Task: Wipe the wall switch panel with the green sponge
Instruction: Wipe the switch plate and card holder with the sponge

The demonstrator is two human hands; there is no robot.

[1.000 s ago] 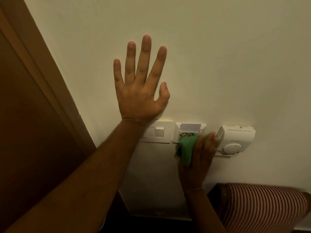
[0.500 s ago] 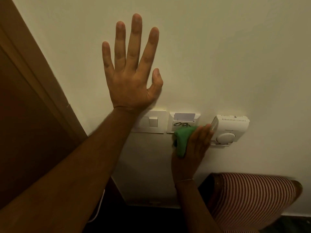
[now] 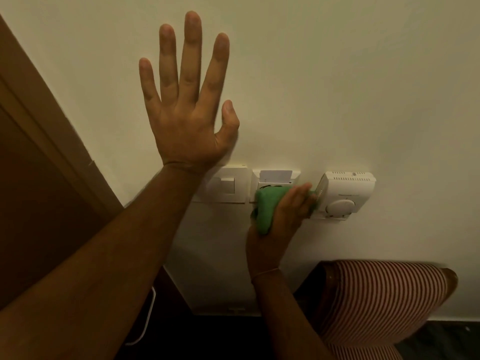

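Note:
My left hand (image 3: 185,107) lies flat on the cream wall with its fingers spread, just above the white switch panel (image 3: 228,187); its wrist covers the panel's left part. My right hand (image 3: 283,216) grips the green sponge (image 3: 266,209) and presses it against the lower part of the white key-card holder (image 3: 275,178), which has a card in its slot. The sponge hides the holder's bottom half. The switch panel sits directly left of the holder.
A white thermostat (image 3: 345,193) with a round dial is mounted right of the sponge, touching my right fingers. A brown door frame (image 3: 52,131) runs along the left. A red-and-white striped chair back (image 3: 384,302) stands below right. A white cable (image 3: 148,323) hangs near the floor.
The view has shifted slightly, so the panels sit a little lower and to the left in frame. My right hand with the sponge stays on the card holder; my left hand stays flat on the wall.

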